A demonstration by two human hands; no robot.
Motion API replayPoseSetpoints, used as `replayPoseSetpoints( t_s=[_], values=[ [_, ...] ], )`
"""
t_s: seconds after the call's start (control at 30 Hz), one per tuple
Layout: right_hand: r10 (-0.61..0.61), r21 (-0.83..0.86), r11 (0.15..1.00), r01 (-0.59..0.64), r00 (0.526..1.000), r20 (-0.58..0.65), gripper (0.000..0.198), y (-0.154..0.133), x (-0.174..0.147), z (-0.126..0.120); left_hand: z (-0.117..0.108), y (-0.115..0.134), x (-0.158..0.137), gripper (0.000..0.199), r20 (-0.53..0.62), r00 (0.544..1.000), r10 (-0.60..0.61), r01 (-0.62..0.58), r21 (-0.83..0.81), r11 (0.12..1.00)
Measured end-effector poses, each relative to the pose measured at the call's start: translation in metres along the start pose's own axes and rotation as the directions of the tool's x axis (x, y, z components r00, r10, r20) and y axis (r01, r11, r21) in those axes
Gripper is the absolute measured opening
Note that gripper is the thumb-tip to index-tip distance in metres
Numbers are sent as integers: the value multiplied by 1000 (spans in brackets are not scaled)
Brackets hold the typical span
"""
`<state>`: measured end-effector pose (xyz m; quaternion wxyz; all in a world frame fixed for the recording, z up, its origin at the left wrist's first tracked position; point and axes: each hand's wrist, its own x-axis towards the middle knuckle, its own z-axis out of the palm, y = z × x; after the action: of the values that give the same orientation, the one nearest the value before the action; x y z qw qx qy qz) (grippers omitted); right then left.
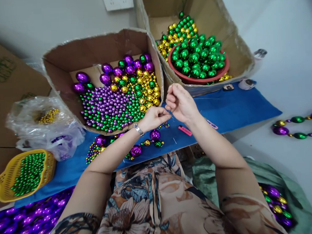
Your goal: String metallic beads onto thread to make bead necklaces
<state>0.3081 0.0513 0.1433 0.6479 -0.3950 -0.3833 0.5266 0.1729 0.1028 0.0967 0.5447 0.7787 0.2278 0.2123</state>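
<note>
My left hand (154, 117), with a metal watch (138, 129) on its wrist, is closed in a pinch in front of the brown box. Close beside it, my right hand (180, 102) is raised with its fingers curled in. Whatever either hand pinches is too fine to make out. Under my left hand and forearm, a bead strand (136, 151) of large purple, gold and green balls lies on the blue cloth (231, 107). A pink box cutter (185, 130) lies below my right hand.
Behind my hands stand a cardboard box (60, 48) of purple, green and gold beads and another box (235, 32) with a red bowl (225, 71) of green balls. At left are a yellow basket (50, 168) and plastic bags (22, 117). A bead necklace (298, 119) hangs at right.
</note>
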Motion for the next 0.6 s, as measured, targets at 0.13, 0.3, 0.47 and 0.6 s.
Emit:
replayPoseSetpoints(
  t_s=[0.13, 0.3, 0.47, 0.6],
  values=[
    [-38, -29, 999, 37, 998, -54, 36, -19, -2, 10, -1, 12, 2, 20, -4, 999, 43, -43, 5, 999],
    [-135, -39, 990, 132, 985, -103, 31, -65, -6, 34, -7, 50, 6, 16, -14, 995, 100, -101, -57, 993],
    [-311, -144, 944, 295, 944, -106, 28, -120, -9, 55, -16, 100, 10, 18, -71, 982, 173, -180, -124, 976],
    [-401, -174, 911, 375, 904, -152, 29, -160, -12, 72, -26, 131, 14, 21, -98, 971, 218, -226, -84, 970]
  ],
)
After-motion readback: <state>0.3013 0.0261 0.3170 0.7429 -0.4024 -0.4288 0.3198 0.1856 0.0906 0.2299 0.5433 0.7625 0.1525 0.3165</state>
